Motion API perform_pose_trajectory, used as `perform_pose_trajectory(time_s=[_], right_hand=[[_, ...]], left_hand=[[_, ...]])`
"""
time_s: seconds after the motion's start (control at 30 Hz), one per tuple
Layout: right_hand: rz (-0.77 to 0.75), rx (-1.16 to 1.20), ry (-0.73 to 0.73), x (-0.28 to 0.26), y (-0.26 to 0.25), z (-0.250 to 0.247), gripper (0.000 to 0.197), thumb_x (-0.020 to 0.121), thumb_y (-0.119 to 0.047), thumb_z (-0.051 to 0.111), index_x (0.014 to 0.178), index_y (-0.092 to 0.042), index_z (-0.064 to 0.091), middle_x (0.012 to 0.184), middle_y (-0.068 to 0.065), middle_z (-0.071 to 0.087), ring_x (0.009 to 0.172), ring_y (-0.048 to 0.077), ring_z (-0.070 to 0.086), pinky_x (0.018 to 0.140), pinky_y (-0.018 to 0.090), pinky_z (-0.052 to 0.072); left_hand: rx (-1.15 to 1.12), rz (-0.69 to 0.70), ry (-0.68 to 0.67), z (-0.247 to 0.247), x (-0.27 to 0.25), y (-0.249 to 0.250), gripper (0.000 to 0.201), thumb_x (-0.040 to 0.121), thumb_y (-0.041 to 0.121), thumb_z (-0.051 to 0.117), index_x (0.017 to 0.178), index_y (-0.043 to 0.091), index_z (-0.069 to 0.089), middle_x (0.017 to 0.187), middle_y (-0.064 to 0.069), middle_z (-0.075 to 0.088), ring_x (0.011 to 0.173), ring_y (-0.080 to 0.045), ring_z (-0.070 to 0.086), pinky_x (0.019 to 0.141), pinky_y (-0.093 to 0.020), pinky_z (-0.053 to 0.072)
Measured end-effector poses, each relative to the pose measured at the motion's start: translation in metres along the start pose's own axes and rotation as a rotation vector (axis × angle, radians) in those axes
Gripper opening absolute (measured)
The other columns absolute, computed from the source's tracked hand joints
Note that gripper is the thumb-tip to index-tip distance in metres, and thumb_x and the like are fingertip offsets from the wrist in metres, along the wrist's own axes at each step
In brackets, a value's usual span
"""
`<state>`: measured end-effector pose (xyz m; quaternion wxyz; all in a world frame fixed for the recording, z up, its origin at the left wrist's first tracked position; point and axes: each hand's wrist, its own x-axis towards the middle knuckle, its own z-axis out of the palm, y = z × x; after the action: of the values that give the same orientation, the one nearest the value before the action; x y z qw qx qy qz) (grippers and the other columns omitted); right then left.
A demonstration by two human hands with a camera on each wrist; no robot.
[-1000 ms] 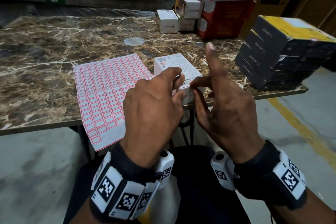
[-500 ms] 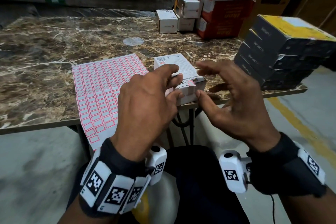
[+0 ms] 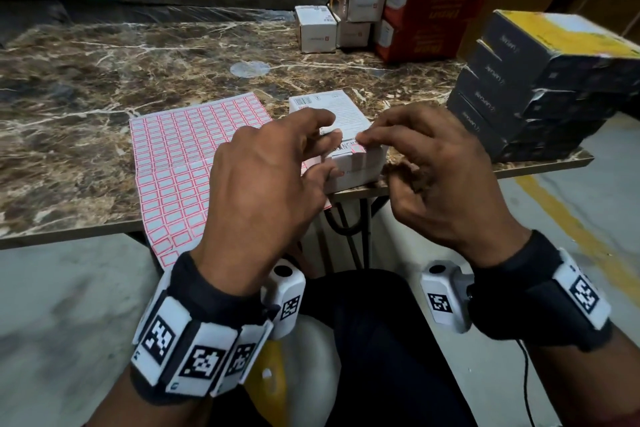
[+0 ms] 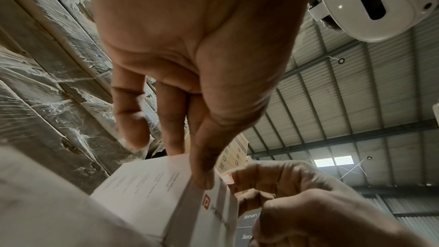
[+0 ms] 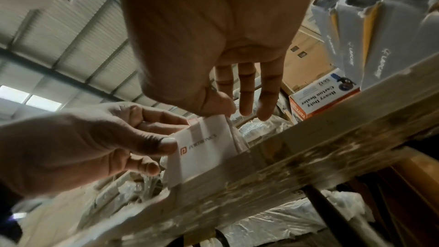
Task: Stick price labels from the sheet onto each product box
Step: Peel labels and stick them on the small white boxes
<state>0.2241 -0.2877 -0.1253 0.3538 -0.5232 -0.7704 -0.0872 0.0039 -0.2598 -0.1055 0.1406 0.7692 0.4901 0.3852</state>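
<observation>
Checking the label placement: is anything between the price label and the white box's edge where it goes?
Nothing visible. The price label already lies on the white box at its near top edge, under the right hand fingertips, while the left hand steadies the box.

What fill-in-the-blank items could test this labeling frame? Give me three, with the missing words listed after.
1. The label sheet lies to the ____ of the white box in the head view.
2. The borders of the labels on the sheet are ____.
3. The right hand presses a label onto the white box while the ____ hand steadies it.

Missing words: left; red; left
</observation>
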Motion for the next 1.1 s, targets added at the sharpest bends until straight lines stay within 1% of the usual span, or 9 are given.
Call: perform_pose_trajectory(time_s=[0.3,0.4,0.5,0.57,0.67,0.8,0.93,1.03,1.1], right_hand=[[-0.059,-0.059,-0.079,-0.004,-0.001,0.0,0.063,0.079,-0.012,0.048,0.136,-0.029,0.07,0.138,0.001,0.06,0.113,0.028,0.06,0.073,0.05,0.059],[0.028,0.098,-0.009,-0.006,0.003,0.001,0.059,0.079,-0.009,0.052,0.135,-0.019,0.07,0.134,0.001,0.065,0.112,0.022,0.065,0.082,0.047,0.062],[0.169,0.151,0.038,-0.01,0.005,0.004,0.061,0.086,-0.019,0.056,0.147,-0.018,0.058,0.12,-0.001,0.073,0.099,0.02,0.071,0.076,0.043,0.064],[0.173,0.176,0.103,-0.012,0.001,0.004,0.046,0.095,-0.023,0.061,0.14,-0.016,0.065,0.12,-0.001,0.074,0.101,0.017,0.071,0.076,0.041,0.064],[0.179,0.255,0.185,-0.001,-0.008,0.005,0.026,0.105,-0.031,0.066,0.123,-0.017,0.077,0.117,-0.005,0.075,0.103,0.007,0.07,0.076,0.024,0.059],[0.266,0.396,0.168,0.015,-0.011,0.011,0.02,0.098,-0.038,0.078,0.107,-0.021,0.084,0.114,-0.009,0.077,0.108,0.002,0.072,0.087,0.021,0.058],[0.267,0.402,0.146,0.012,-0.008,0.012,0.025,0.094,-0.039,0.082,0.108,-0.019,0.084,0.12,-0.005,0.077,0.113,-0.001,0.071,0.079,0.014,0.058],[0.216,0.379,0.144,0.008,-0.007,0.014,0.026,0.096,-0.034,0.081,0.113,-0.015,0.082,0.127,-0.002,0.076,0.12,0.0,0.068,0.087,0.011,0.055],[0.17,0.343,0.15,0.006,-0.004,0.016,0.027,0.097,-0.032,0.08,0.116,-0.012,0.082,0.129,0.0,0.075,0.122,0.003,0.068,0.096,0.019,0.057]], left_hand=[[0.009,0.031,-0.003,0.0,0.0,-0.003,0.046,0.085,0.031,0.083,0.128,0.036,0.067,0.101,0.027,0.077,0.112,0.001,0.07,0.098,-0.039,0.056],[-0.014,0.014,-0.002,-0.001,0.0,-0.003,0.047,0.084,0.03,0.084,0.127,0.036,0.068,0.099,0.031,0.075,0.107,0.013,0.067,0.097,-0.036,0.057],[-0.072,-0.012,-0.008,0.0,0.001,-0.005,0.048,0.082,0.025,0.086,0.126,0.036,0.069,0.097,0.035,0.073,0.104,0.024,0.061,0.098,-0.031,0.056],[-0.101,-0.019,-0.02,0.001,0.002,-0.005,0.05,0.082,0.023,0.086,0.127,0.036,0.068,0.096,0.035,0.073,0.103,0.027,0.059,0.099,-0.029,0.056],[-0.111,-0.015,-0.032,0.0,0.005,-0.005,0.053,0.082,0.023,0.086,0.129,0.038,0.066,0.096,0.031,0.075,0.106,0.023,0.061,0.098,-0.033,0.057],[-0.123,-0.006,-0.048,-0.001,0.007,-0.006,0.053,0.081,0.021,0.087,0.128,0.036,0.067,0.098,0.028,0.076,0.106,0.021,0.062,0.099,-0.035,0.057],[-0.086,0.005,-0.033,-0.001,0.006,-0.005,0.049,0.082,0.024,0.086,0.127,0.036,0.068,0.097,0.031,0.075,0.104,0.024,0.061,0.097,-0.031,0.057],[-0.104,-0.001,-0.034,-0.001,0.006,-0.006,0.048,0.083,0.025,0.085,0.127,0.035,0.069,0.097,0.031,0.075,0.103,0.022,0.062,0.096,-0.033,0.058],[-0.105,0.009,-0.029,0.0,0.006,-0.008,0.047,0.083,0.025,0.085,0.126,0.034,0.069,0.098,0.03,0.075,0.103,0.021,0.064,0.094,-0.035,0.058]])
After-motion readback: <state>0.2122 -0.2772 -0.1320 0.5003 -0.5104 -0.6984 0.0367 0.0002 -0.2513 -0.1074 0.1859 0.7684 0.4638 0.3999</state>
